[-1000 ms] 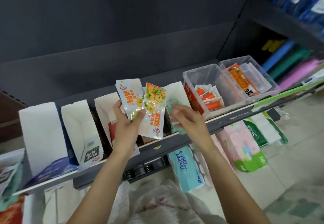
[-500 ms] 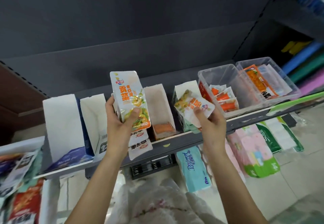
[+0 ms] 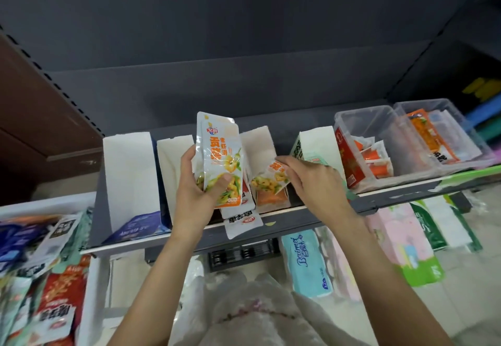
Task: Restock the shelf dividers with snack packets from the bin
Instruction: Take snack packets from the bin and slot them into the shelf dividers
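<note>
My left hand (image 3: 199, 191) grips a small stack of white-and-orange snack packets (image 3: 221, 156), held upright in front of the shelf. My right hand (image 3: 314, 183) pinches one matching snack packet (image 3: 269, 180) and holds it tilted inside the open white divider (image 3: 261, 142), above orange packets lying at its front. More white dividers (image 3: 127, 172) stand in a row along the grey shelf (image 3: 298, 214). A white bin (image 3: 89, 278) full of mixed snack packets sits at the lower left.
Two clear plastic tubs (image 3: 379, 134) with orange packets stand at the shelf's right. A red-and-white packet (image 3: 242, 222) hangs over the shelf's front edge. Tissue packs (image 3: 306, 261) lie on the floor below. A pale plastic bag (image 3: 244, 307) is between my arms.
My right hand has moved left and down, bringing its single packet from in front of the green-box divider into the divider with orange packets. The left hand keeps its stack.
</note>
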### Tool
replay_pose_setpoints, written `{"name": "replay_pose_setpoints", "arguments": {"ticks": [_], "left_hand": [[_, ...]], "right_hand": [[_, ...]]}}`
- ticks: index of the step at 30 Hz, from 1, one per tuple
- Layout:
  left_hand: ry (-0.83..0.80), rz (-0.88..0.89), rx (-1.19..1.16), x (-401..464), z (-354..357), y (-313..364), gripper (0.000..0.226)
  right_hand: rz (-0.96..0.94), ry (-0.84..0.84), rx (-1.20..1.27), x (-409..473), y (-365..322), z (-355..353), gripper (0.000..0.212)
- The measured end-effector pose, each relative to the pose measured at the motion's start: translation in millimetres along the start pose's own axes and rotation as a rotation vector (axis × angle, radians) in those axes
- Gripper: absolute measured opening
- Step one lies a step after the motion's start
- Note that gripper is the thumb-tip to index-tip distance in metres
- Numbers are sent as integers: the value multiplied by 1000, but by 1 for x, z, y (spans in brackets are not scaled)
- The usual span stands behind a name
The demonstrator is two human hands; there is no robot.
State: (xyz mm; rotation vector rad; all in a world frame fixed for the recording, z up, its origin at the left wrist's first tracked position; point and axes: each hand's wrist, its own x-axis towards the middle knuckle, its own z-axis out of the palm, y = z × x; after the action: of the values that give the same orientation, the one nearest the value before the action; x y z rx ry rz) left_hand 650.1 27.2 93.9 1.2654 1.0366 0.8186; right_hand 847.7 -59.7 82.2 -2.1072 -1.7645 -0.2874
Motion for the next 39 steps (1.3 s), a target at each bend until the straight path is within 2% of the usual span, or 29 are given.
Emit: {"name": "replay_pose_setpoints", "arguments": {"ticks": [5,8,14,21,23,25,27,29,31,33,35,37,39], "left_hand": [[10,-29,-57,2,-5,0,64],[16,-46,-81,4,-9,-2,64],[-8,-58,-82,6,-9,-4,63],[-39,-52,-26,5,-6,-7,66],[-66,-28,5,5,-4,-6,66],[-108,5,36,5,-2,-5,66],[-165,36,67,5,0,-3,67],[-232,64,101,5,1,-2,68],[-297,70,109,3,3,-1,68],[-304,34,60,0,5,2,56],[-226,-20,-7,-1,4,5,33],[-110,-23,-15,2,0,6,18],[-40,-3,-21,7,-4,10,18]], "right_hand": [[150,43,215,-2,7,-8,29],[144,-14,177,-5,9,-2,26],[24,-521,194,-15,0,23,33],[140,-723,239,-16,-6,15,36],[195,-670,351,-11,-12,5,37],[303,-497,549,-3,-21,-3,41],[459,-345,771,8,-31,-7,59],[575,-304,931,20,-37,-9,82],[630,-328,993,27,-38,-9,92],[656,-300,1061,30,-34,-15,81],[670,-201,1091,28,-23,-24,55],[668,-56,1025,24,-10,-34,39],[636,43,873,20,2,-37,31]]}}
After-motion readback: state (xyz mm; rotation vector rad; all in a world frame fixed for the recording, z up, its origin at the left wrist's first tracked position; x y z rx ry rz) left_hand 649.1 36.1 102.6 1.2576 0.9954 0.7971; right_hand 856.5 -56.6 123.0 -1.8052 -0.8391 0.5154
